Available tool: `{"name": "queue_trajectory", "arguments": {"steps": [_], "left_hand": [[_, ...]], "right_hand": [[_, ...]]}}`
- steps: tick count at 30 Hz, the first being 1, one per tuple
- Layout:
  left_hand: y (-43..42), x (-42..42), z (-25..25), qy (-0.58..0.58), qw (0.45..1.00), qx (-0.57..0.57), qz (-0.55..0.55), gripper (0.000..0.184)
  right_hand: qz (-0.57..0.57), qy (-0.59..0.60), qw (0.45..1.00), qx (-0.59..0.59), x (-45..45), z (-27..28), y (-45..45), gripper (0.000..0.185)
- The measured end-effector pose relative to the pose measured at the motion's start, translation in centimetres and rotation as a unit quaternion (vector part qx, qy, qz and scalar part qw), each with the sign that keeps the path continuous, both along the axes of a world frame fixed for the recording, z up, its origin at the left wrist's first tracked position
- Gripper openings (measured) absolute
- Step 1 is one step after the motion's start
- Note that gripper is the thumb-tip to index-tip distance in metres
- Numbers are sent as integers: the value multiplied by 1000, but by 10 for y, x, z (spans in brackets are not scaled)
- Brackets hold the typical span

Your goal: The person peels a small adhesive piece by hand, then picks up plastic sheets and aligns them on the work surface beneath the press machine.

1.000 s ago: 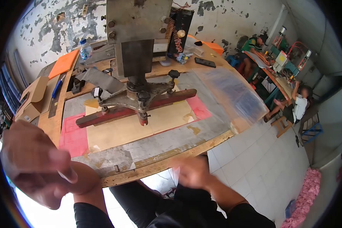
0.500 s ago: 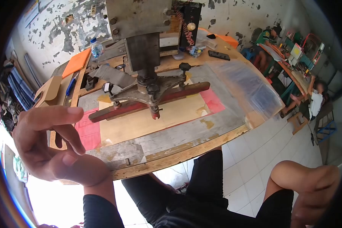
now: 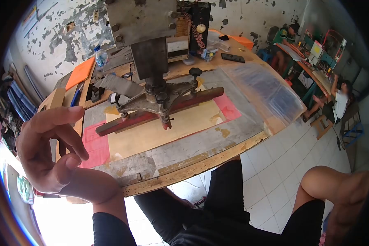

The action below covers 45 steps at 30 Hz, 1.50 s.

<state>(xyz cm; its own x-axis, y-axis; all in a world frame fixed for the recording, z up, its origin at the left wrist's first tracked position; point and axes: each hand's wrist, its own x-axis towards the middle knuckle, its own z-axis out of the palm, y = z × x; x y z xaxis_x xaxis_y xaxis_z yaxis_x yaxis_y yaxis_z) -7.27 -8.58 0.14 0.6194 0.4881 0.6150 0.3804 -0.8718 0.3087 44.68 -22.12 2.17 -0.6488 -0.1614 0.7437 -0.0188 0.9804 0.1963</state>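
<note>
Press; beneath it, yellow board, laid flat, stage reached unclear to us; to its left, our left hand, empty, digits curled, spread; to its right, our right hand, grip indeterminable.

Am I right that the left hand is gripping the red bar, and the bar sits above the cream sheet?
Not quite: in the head view, the left hand is raised with nothing in its grip, apart from the red bar. The bar is indeed above the cream sheet.
</note>
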Motion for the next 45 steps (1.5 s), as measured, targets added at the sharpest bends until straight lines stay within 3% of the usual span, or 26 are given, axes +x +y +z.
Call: {"name": "queue_trajectory", "arguments": {"steps": [16, 17, 18, 19, 21, 23, 24, 25, 27, 28, 30, 31, 33, 34, 36, 43, 45], "left_hand": [[1, 6, -9, -39, 999, -1, 33, 60], [2, 6, -9, -43, 998, -1, 37, 60], [2, 6, -8, -37, 999, -1, 40, 60], [2, 6, -8, -33, 999, -1, 41, 61], [1, 7, -9, -42, 998, -8, 54, 61], [0, 7, -10, -54, 996, -15, 64, 61], [0, 7, -10, -57, 996, -14, 65, 62], [-1, 7, -10, -60, 996, -13, 65, 62], [-3, 5, -11, -67, 995, -12, 72, 62], [-3, 4, -11, -70, 995, -12, 75, 62], [-4, 2, -11, -71, 995, -4, 74, 63], [-4, 1, -10, -70, 995, 0, 73, 63], [-4, -2, -8, -57, 996, 6, 68, 63], [-3, -2, -8, -52, 996, 7, 66, 63], [-2, 0, -9, -53, 996, 10, 68, 64], [5, 8, -8, -46, 997, 10, 64, 64], [7, 9, -7, -36, 997, 12, 60, 65]], "right_hand": [[-9, 45, 999, 10, 43, -19, 9, 11], [-22, 44, 999, 12, 55, -28, 13, 10], [-107, 16, 994, 19, 70, -35, 11, 5], [-192, -18, 981, 34, 70, -37, 15, 17], [-267, 250, 929, -50, 33, -91, 69, 12], [-337, 351, 853, -188, 21, -123, 133, 10], [-357, 301, 846, -257, 31, -134, 161, 11], [-421, 318, 785, -326, 48, -157, 195, 15], [-516, 246, 729, -376, 78, -192, 247, 28], [-517, 247, 729, -374, 98, -214, 262, 28], [-724, 50, 646, -238, 137, -251, 290, 61], [-724, 50, 646, -236, 150, -270, 301, 61], [-820, -56, 487, -295, 158, -292, 309, 80], [-820, -56, 487, -295, 158, -295, 308, 80], [-784, -27, 470, -406, 157, -297, 307, 83], [-798, 6, 492, -347, 173, -310, 311, 76], [-770, 81, 531, -345, 176, -305, 310, 63]]}}
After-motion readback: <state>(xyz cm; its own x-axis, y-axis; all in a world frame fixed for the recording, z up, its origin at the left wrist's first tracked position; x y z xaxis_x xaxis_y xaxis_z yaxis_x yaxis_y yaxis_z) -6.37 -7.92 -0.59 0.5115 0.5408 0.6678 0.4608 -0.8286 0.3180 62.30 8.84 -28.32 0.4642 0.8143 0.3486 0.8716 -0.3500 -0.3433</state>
